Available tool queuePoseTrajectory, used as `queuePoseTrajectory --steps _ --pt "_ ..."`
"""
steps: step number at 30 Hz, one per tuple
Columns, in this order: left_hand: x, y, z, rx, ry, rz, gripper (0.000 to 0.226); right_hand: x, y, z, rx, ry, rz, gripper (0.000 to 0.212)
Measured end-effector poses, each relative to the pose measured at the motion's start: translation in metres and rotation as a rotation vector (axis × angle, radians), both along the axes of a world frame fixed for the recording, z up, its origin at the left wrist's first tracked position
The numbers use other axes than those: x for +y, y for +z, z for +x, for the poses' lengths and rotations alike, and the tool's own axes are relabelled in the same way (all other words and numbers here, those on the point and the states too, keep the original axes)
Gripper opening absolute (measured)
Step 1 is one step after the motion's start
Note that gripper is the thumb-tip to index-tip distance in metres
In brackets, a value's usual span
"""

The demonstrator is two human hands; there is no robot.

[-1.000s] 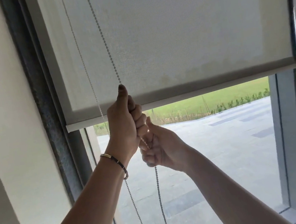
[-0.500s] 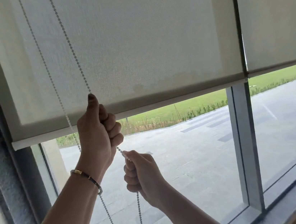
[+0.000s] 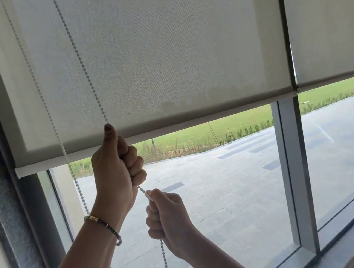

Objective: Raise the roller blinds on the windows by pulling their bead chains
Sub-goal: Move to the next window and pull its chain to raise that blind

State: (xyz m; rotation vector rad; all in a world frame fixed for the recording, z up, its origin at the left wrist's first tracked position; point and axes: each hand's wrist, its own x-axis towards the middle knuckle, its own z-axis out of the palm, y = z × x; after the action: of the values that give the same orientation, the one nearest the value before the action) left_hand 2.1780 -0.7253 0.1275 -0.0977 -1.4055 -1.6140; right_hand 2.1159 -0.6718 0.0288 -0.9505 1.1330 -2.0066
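A pale grey roller blind (image 3: 161,57) covers the upper part of the window, its bottom bar (image 3: 192,121) slanting down to the left. A white bead chain (image 3: 78,57) hangs in two strands in front of it. My left hand (image 3: 115,171) is fisted on the right strand just below the bottom bar, thumb pointing up. My right hand (image 3: 169,220) grips the same strand lower down, a short stretch of chain taut between the two hands. The other strand (image 3: 37,89) hangs free to the left, passing behind my left wrist.
A second blind (image 3: 327,19) hangs at the right, lowered to about the same height. Grey window mullions (image 3: 293,163) and a sill (image 3: 342,233) frame the glass. A dark frame (image 3: 8,212) and a pale wall stand at the left. Paving and grass lie outside.
My right hand has moved down the chain, away from my left hand. The view has swung right, and the blind's bottom bar sits slightly higher against the scene outside.
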Motion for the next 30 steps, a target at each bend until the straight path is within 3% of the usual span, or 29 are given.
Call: queuePoseTrajectory --steps 22,27,30 --pt "0.002 -0.011 0.003 0.01 0.038 -0.002 0.054 0.003 -0.01 0.006 0.02 -0.028 0.006 0.046" --pt "-0.004 -0.008 0.002 0.029 0.075 -0.01 0.052 -0.003 -0.011 0.002 0.079 -0.018 -0.007 0.051" --pt "-0.018 -0.011 -0.003 0.031 0.188 0.0 0.05 -0.011 -0.014 -0.006 0.28 -0.169 0.001 0.038"
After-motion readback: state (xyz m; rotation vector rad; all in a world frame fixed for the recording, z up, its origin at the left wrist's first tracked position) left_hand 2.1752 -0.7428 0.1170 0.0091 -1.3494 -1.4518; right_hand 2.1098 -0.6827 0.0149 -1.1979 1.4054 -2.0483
